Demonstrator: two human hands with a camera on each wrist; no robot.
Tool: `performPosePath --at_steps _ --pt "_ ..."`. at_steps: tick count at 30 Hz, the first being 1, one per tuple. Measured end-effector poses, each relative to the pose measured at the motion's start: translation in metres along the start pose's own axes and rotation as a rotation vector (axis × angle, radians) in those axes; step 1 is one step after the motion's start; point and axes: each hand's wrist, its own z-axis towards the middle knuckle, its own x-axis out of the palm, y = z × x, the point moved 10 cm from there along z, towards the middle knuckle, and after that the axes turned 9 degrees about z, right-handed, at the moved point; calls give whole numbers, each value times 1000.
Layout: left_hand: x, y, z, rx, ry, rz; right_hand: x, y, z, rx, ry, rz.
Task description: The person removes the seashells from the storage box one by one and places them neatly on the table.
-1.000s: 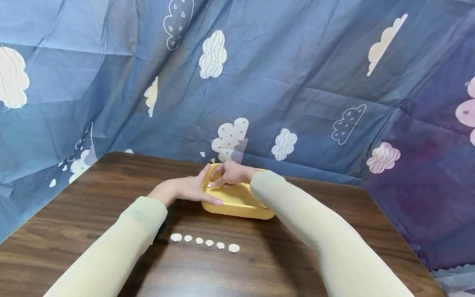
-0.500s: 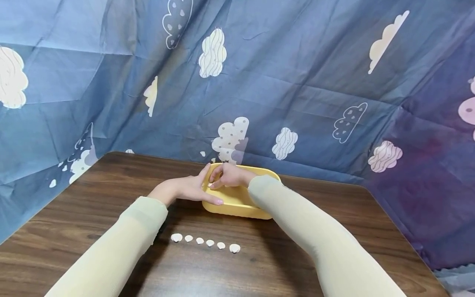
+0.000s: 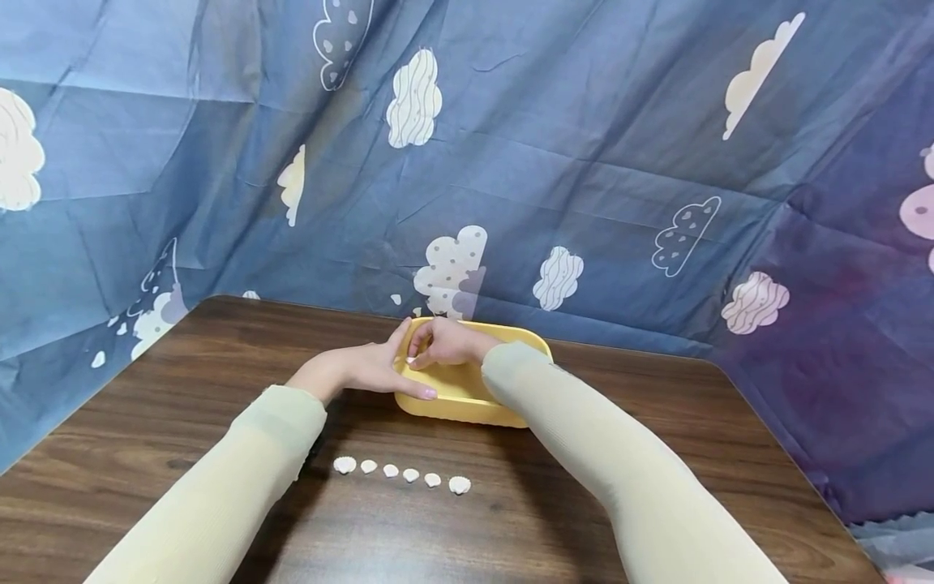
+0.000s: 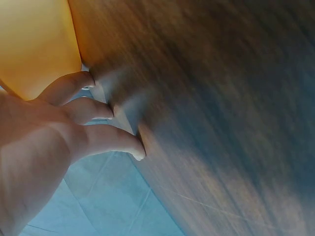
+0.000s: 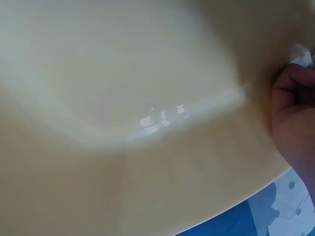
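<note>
In the head view, a yellow oval tub point(image 3: 467, 411) stands on the dark wooden table. My left hand point(image 3: 370, 369) lies against the tub's left end, thumb along the front rim and index finger stretched toward the back. Its other fingers point(image 4: 118, 137) reach down to the tabletop beside the tub in the left wrist view. My right hand point(image 3: 452, 342) is inside the tub at the left end, pinching a small white seashell point(image 5: 299, 55) between thumb and fingertips. Several white scallop seashells point(image 3: 391, 470) lie in a spaced row in front of the tub.
The wooden tabletop point(image 3: 657, 422) extends on both sides of the tub. Its far edge meets a blue cloth backdrop point(image 3: 584, 162) printed with clouds. Shadows of both arms fall on the wood near the shell row.
The right hand stays at the tub's left end, its fingertips slightly raised, with the white seashell now showing between them. The left hand and shell row keep their places; the view shifts slightly.
</note>
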Motion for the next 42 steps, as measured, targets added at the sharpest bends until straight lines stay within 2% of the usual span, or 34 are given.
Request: performPosePath --at_steps 4,8,12,17,21,25,33,36,42 --pt "0 -5 1 23 -11 1 -1 3 -1 -5 22 -32" --pt "-1 -9 2 52 -20 -17 -7 18 -3 -23 54 -91" --pt "-2 -6 0 36 -21 -19 -19 33 -7 -23 59 -132" --pt "-1 -2 -3 -3 -16 -12 -32 35 -24 39 58 -103" --pt "1 -1 -2 -16 -9 -29 -42 35 -45 53 56 -99" --pt "1 2 -2 -22 -13 -37 -54 35 -68 35 27 -16" --pt "0 0 -2 -22 -17 -51 -64 29 -121 -5 -56 287" --pt "1 -1 -2 -21 -12 -69 -55 24 -141 -19 -52 361" --pt "1 -1 0 -7 -22 -86 -24 16 -175 -51 27 470"
